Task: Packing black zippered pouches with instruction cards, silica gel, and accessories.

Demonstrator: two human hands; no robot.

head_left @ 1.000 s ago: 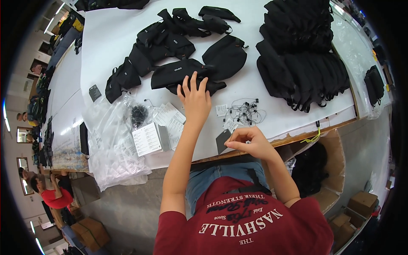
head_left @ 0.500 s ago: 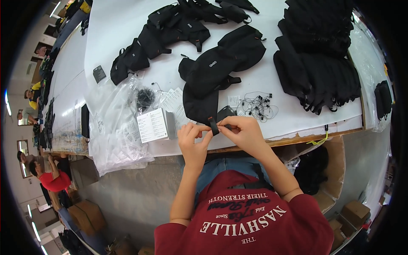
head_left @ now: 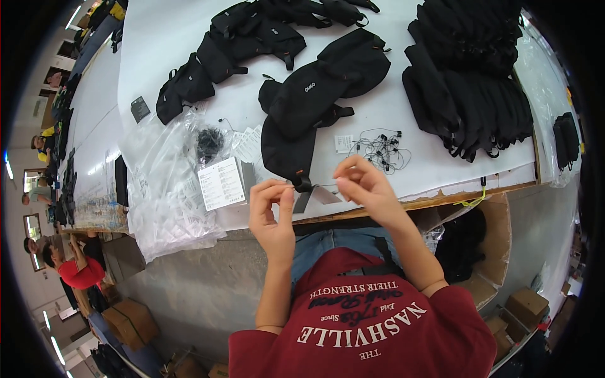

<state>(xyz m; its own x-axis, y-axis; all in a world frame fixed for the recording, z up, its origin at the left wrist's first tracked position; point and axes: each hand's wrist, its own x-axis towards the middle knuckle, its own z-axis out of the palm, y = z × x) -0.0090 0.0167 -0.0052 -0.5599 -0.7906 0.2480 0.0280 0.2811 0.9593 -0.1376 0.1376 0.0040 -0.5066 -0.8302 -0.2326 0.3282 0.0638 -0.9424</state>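
Now both hands pinch-grip black bag (head_left: 290,148) lower strap end: left hand (head_left: 272,211), right hand (head_left: 365,189); bag's long axis runs away.

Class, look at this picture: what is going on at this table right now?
A person in a red shirt works at the edge of a white table. The left hand and the right hand pinch something small between them at the strap end of a black bag that lies at the table's edge. A tangle of thin black cords lies just beyond the right hand, more black bags are piled to the right, and clear plastic bags lie to the left.
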